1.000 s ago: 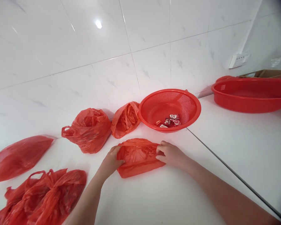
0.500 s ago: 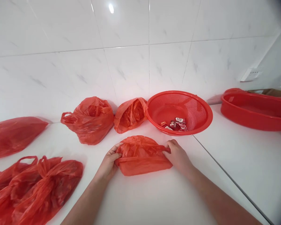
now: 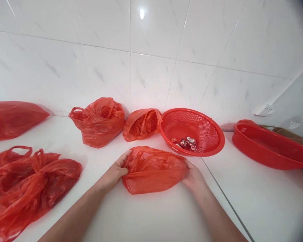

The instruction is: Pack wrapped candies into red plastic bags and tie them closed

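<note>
A thin red plastic bag (image 3: 154, 173) lies on the white table in front of me, its mouth partly spread and its edge folded over. My left hand (image 3: 117, 171) grips the bag's left side, thumb on the near edge. At the opposite end, my right hand (image 3: 193, 174) holds the right side, with its fingertips partly hidden behind the plastic. Just beyond the bag sits a red perforated basket (image 3: 212, 151) with several small wrapped packets (image 3: 190, 143) at its bottom.
Along the tiled wall stand a full red bag (image 3: 98, 124) and a smaller open red bag (image 3: 142, 124). Knotted red bags (image 3: 37, 181) lie at left, below another red bag (image 3: 15, 117). A red basin (image 3: 267, 151) is at right, near a cardboard box (image 3: 290, 134). A seam (image 3: 224, 193) crosses the table.
My right hand has shifted its hold round the bag's right end, and the bag is stretched a little wider. The camera view has tilted.
</note>
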Demonstrator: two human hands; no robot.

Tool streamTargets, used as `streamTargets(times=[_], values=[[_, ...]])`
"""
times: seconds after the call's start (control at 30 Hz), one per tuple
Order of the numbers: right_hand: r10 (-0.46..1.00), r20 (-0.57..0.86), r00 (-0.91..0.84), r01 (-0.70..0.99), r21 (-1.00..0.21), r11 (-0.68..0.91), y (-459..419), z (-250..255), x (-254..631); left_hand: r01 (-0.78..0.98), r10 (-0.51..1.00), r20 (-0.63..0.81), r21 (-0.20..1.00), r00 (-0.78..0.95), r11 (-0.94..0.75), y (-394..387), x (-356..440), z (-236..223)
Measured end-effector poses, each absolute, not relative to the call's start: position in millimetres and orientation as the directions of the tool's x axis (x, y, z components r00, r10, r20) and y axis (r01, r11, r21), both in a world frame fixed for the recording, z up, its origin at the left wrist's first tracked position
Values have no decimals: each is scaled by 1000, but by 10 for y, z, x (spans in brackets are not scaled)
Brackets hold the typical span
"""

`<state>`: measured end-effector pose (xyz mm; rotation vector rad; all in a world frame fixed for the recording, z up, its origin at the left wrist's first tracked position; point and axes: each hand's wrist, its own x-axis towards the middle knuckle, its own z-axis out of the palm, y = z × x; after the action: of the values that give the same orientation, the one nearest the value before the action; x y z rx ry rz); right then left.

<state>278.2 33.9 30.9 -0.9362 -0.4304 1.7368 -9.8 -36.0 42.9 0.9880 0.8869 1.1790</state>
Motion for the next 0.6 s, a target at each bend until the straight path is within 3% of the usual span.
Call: streamTargets(times=[0.07, 0.2, 0.27, 0.33, 0.43, 0.53, 0.6], values=[[928, -336, -160, -646, -675, -356, 360, 308, 2800, -270, 980, -31, 959, 194, 83, -377, -80, 445], [979, -196, -59, -515, -834, -198, 366, 287, 2842, -217, 979, -38, 973, 201, 82, -395, -104, 486], [993, -73, 91, -326, -944, -40, 346, 279, 2860, -180, 983, -59, 979, 171, 90, -394, -147, 510], [962, 129, 241, -3, -991, 133, 311, 282, 2879, -149, 987, -74, 984, 139, 95, -388, -195, 533], [835, 468, 290, 468, -830, 303, 260, 313, 2911, -158, 990, -95, 981, 107, 112, -378, -247, 557], [639, 745, 193, 729, -545, 415, 264, 367, 2952, -212, 988, -139, 965, 74, 152, -373, -262, 562], [537, 839, 92, 850, -347, 396, 302, 412, 2991, -232, 986, -159, 959, 47, 166, -374, -261, 557]])
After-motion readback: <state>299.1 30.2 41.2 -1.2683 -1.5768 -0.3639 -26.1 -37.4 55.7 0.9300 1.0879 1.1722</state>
